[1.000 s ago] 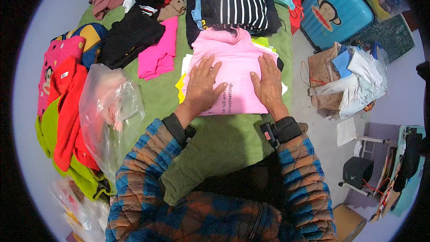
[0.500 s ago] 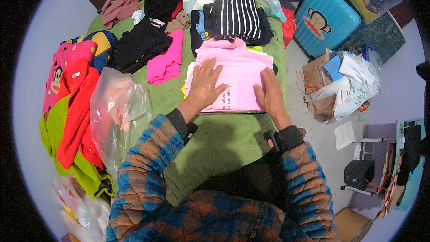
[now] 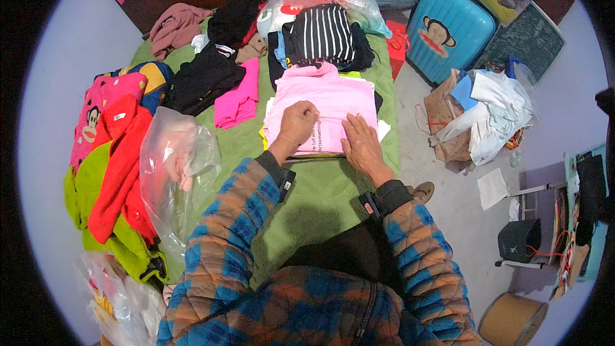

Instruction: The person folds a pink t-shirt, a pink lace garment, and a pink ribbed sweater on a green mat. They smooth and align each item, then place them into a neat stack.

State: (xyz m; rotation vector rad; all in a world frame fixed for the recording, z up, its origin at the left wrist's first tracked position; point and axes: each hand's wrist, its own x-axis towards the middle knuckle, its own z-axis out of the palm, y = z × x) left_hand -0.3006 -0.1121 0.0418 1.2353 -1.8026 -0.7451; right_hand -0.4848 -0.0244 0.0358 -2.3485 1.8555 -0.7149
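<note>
A folded light pink garment (image 3: 330,99) lies on a stack of clothes on the green quilted cover (image 3: 320,186). My left hand (image 3: 298,123) rests on the garment's lower left part with its fingers curled under. My right hand (image 3: 360,144) lies flat on its lower right edge, fingers spread. A black-and-white striped garment (image 3: 320,35) is folded just beyond the pink one.
A clear plastic bag (image 3: 176,166) lies to the left, beside red, green and pink clothes (image 3: 115,154). A magenta garment (image 3: 238,99) and dark clothes (image 3: 202,77) lie farther back. On the floor at right stand a blue suitcase (image 3: 448,29), a brown paper bag (image 3: 448,122) and a round bin (image 3: 512,320).
My left hand has gone from flat with spread fingers to curled on the pink garment. My right hand has shifted a little toward the garment's lower right edge. The view moved forward.
</note>
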